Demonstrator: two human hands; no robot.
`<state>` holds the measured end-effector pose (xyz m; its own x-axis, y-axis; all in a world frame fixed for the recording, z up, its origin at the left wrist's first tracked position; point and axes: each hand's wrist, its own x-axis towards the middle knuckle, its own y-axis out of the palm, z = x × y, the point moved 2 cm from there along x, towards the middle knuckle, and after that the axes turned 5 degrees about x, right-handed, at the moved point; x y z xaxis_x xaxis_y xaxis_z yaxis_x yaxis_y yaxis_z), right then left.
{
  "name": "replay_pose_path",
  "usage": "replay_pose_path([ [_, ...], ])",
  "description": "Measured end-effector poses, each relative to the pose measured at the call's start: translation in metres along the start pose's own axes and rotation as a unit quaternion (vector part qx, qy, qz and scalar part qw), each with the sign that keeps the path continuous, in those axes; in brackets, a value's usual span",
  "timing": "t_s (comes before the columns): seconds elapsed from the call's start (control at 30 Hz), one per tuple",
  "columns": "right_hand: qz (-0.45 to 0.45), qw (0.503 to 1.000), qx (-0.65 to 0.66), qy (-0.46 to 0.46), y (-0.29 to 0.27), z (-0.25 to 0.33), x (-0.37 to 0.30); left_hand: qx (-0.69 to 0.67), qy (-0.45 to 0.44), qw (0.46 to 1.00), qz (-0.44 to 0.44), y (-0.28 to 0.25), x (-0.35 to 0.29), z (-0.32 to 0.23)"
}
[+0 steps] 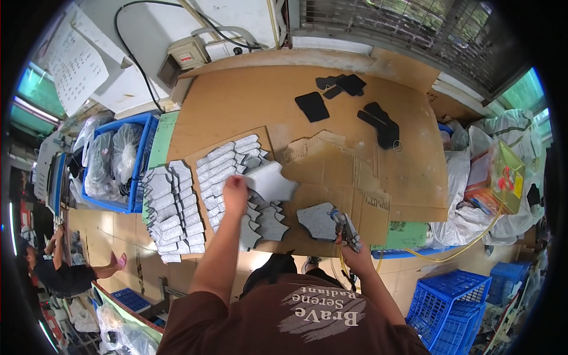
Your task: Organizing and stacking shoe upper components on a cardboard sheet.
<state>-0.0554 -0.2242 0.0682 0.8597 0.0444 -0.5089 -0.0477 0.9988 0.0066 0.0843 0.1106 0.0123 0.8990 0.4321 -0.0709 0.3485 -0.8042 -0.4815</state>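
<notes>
My left hand (pixel 235 194) pinches the edge of a pale grey, notched sheet piece (pixel 273 181), which is tilted up above overlapping rows of similar grey pieces (pixel 216 171). My right hand (pixel 359 259) is wrapped around a metal spray gun (pixel 348 229) with a yellowish hose hanging from it. The gun's front end overlaps a single speckled grey piece (pixel 315 221) near the table's front edge; whether it touches cannot be made out. More grey pieces (pixel 168 207) lie in overlapping columns at the left.
Brown cardboard (pixel 236 94) covers the table, with a torn cardboard sheet (pixel 322 157) in the middle. Black cut pieces (pixel 312 106) lie at the back. A blue crate (pixel 145 160) with plastic bags stands left, blue crates (pixel 449 296) lower right. Another person (pixel 59 275) is at far left.
</notes>
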Motion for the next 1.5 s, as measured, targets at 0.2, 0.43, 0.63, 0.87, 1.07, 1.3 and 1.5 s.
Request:
replay_pose_path([
  [0.2,0.023,0.998,-0.021,-0.049,0.008,-0.011,0.002,0.040,0.013,0.996,-0.081,-0.043,0.097,0.015],
  [0.43,0.063,0.993,-0.060,-0.078,0.021,-0.006,-0.002,0.138,0.092,0.980,0.111,0.012,0.008,-0.033],
  [0.63,0.062,0.996,-0.042,-0.039,0.032,-0.007,-0.001,0.069,0.069,0.956,0.277,0.054,-0.093,-0.021],
  [0.87,0.058,0.997,-0.020,-0.052,0.036,-0.017,0.005,0.068,0.037,0.968,0.239,0.059,-0.101,-0.025],
  [1.07,0.057,0.997,0.004,-0.048,0.034,-0.014,0.007,0.076,0.034,0.972,0.218,0.061,-0.101,-0.027],
  [1.3,0.000,0.999,0.009,-0.033,0.017,-0.015,0.004,0.085,0.057,0.973,0.205,0.061,-0.101,-0.033],
  [1.5,-0.026,0.999,0.012,-0.042,0.006,-0.015,0.004,0.095,0.061,0.972,0.208,0.057,-0.101,-0.040],
])
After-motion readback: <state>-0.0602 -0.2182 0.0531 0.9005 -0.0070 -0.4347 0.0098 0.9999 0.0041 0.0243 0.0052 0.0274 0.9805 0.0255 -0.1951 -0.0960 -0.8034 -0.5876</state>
